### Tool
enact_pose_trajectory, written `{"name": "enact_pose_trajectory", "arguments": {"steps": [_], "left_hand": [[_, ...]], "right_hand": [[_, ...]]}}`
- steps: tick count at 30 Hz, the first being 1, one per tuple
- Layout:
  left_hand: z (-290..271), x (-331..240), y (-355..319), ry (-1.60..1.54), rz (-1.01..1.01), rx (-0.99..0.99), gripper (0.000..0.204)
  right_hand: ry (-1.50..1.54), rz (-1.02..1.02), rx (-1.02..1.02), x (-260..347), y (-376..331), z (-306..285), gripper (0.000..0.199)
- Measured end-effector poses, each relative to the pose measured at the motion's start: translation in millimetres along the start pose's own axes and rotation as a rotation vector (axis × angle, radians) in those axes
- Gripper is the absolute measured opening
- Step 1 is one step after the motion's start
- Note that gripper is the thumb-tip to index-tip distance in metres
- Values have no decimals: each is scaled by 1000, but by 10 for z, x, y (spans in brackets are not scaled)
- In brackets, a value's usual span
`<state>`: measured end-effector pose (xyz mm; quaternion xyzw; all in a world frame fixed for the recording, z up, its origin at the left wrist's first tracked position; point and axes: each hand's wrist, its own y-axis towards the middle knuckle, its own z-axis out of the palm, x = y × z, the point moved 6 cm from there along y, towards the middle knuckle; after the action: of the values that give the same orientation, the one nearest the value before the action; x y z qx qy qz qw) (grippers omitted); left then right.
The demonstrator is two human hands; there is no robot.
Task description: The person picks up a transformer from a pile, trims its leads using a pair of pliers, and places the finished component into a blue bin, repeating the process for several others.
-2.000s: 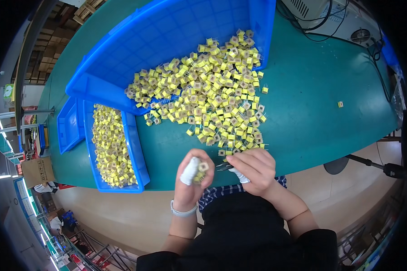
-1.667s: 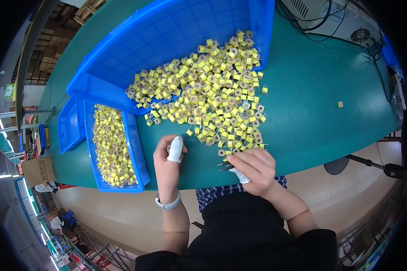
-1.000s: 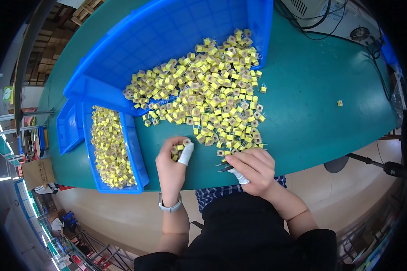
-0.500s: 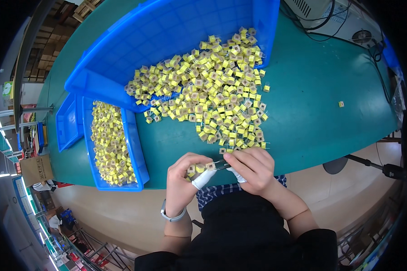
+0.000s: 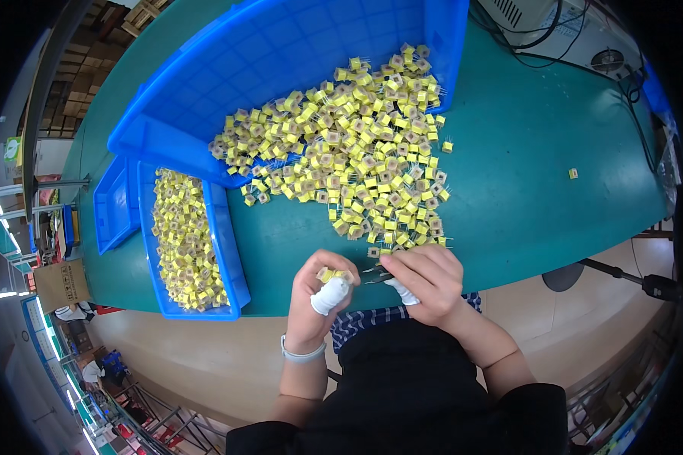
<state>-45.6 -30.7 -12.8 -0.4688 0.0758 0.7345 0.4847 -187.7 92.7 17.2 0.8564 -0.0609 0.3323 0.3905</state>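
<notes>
I see the left hand (image 5: 305,299) with its fingers curled nearly closed around a few yellow parts (image 5: 331,274), the wrapped thumb over them, presumably so none slips. The right hand (image 5: 434,284) has its fingers closed on a dark 2-tipped tool (image 5: 381,279), tips toward the left hand, I judge for short reach. The blue bin (image 5: 281,57) seems tipped so the pile (image 5: 372,163) spills across the worktop (image 5: 524,205) within easy reach.

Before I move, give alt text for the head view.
The left hand holds small yellow blocky components beside the right hand, gripping a dark two-tipped tool. More spread from a large blue plastic bin onto a green tabletop; a smaller blue tray holds others.
</notes>
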Motion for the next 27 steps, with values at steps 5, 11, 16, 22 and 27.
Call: {"name": "enact_pose_trajectory", "arguments": {"steps": [5, 11, 16, 22, 27], "left_hand": [[55, 61, 40, -161, -59, 82, 28], [78, 99, 42, -153, -111, 148, 30], [98, 116, 32, -140, -128, 134, 30], [92, 155, 40, -157, -158, 142, 28], [80, 160, 42, -222, -209, 187, 31]], "right_hand": [[1, -2, -36, -14, -18, -6, 50], [7, -20, -4, -1, -9, -5, 46], [18, -33, 2, 0, -19, 18, 46], [20, -45, 14, 2, -31, 23, 47], [29, -38, 9, -4, -28, 24, 47]]}}
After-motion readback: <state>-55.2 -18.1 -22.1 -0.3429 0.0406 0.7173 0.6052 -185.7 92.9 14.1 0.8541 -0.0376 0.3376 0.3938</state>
